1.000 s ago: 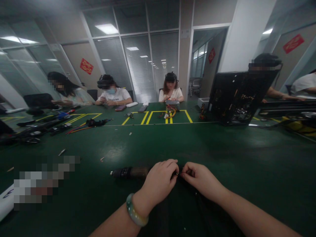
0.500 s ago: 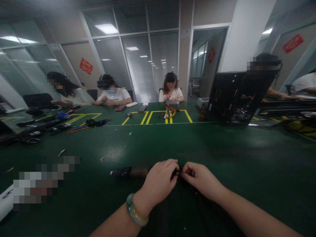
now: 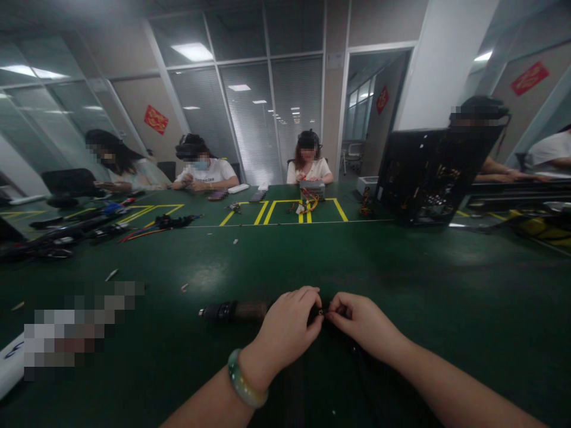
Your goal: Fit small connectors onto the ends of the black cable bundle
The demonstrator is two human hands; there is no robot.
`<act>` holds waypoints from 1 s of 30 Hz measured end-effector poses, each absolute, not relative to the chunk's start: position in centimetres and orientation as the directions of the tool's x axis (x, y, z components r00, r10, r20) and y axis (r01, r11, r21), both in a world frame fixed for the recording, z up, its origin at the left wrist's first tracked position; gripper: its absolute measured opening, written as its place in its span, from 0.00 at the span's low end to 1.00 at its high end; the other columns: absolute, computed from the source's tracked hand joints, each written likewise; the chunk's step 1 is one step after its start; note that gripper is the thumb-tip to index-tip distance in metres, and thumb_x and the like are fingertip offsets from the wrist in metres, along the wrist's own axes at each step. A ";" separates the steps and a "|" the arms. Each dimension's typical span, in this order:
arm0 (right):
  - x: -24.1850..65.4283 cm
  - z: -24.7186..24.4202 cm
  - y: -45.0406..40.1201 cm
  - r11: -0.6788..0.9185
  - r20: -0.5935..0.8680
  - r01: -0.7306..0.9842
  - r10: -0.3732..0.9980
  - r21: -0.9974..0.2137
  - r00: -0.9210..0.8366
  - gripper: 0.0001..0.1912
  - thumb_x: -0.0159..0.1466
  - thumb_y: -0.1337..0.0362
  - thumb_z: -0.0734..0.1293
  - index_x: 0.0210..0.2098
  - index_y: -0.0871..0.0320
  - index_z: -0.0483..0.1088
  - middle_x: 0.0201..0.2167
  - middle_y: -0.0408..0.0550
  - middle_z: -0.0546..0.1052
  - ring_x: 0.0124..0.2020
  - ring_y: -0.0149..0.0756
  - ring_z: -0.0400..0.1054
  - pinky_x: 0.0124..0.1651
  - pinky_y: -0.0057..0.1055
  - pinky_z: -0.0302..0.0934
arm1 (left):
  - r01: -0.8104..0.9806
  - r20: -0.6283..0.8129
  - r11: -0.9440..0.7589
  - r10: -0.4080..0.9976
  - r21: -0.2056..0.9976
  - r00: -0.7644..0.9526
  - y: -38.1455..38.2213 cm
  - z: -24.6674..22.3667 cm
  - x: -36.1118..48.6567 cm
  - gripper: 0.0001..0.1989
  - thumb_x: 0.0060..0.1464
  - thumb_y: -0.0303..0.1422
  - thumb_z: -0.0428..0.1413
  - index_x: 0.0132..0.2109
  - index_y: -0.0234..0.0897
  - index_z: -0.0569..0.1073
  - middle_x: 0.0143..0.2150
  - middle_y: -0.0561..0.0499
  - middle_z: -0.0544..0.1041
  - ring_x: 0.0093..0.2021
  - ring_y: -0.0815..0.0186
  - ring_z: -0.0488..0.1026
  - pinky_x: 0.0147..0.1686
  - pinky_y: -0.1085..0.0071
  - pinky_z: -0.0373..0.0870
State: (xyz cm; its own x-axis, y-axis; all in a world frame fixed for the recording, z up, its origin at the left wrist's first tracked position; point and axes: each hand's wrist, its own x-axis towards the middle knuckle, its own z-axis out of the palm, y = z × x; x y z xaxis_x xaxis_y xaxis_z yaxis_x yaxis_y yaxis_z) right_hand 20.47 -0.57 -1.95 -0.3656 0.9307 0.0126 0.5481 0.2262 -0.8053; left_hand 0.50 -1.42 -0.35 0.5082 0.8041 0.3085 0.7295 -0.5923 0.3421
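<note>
My left hand point(image 3: 292, 324), with a green and tan bangle on its wrist, is wrapped round the right part of a dark cylindrical tool point(image 3: 236, 311) lying on the green table. The tool's metal tip points left. A small dark end with a brassy spot shows between my left thumb and fingers. Close by on the right, my right hand point(image 3: 357, 318) is pinched at that end; what its fingertips hold is too small and dark to name. Dark, hard-to-see material lies below both hands.
The green table point(image 3: 250, 261) bears a black computer case point(image 3: 428, 178) at the back right, a wired metal box point(image 3: 312, 190) at the back, and black parts with cables point(image 3: 165, 223) at the left. A white object point(image 3: 13, 362) is at the left front. Several people sit around.
My hands stay in nearly the same place. The small end between my fingers has turned slightly.
</note>
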 end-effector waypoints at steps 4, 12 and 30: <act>20.4 -1.9 -0.6 0.219 0.004 0.545 0.930 -0.809 -0.367 0.04 0.63 0.63 0.65 0.33 0.55 0.71 0.29 0.40 0.77 0.30 0.32 0.71 0.30 0.24 0.58 | 0.719 0.307 -0.603 0.797 0.347 0.520 -1.4 -0.4 0.5 0.07 0.55 0.26 0.55 0.41 0.41 0.67 0.52 0.52 0.71 0.52 0.61 0.68 0.50 0.60 0.65; 20.4 -2.3 -0.4 0.227 0.018 0.549 0.933 -0.804 -0.359 0.05 0.63 0.62 0.65 0.32 0.55 0.71 0.28 0.39 0.76 0.29 0.32 0.71 0.29 0.24 0.58 | 0.723 0.305 -0.594 0.804 0.354 0.511 -1.4 -0.4 0.4 0.10 0.53 0.27 0.57 0.43 0.41 0.67 0.52 0.51 0.71 0.52 0.60 0.69 0.50 0.61 0.65; 20.4 -1.7 -0.6 0.206 -0.010 0.559 0.933 -0.803 -0.359 0.05 0.64 0.62 0.65 0.33 0.56 0.71 0.29 0.41 0.77 0.31 0.32 0.71 0.30 0.24 0.58 | 0.736 0.300 -0.593 0.804 0.328 0.514 -1.5 -0.1 0.5 0.07 0.56 0.28 0.55 0.42 0.40 0.67 0.51 0.50 0.72 0.51 0.59 0.69 0.50 0.60 0.66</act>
State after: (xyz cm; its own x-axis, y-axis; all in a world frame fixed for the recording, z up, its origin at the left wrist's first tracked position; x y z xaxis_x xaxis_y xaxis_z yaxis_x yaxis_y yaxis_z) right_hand 20.40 -0.63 -1.75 -0.3588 0.9333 -0.0100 0.5586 0.2061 -0.8034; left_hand 0.49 -1.49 -0.15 0.5136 0.8038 0.3001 0.7356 -0.5926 0.3283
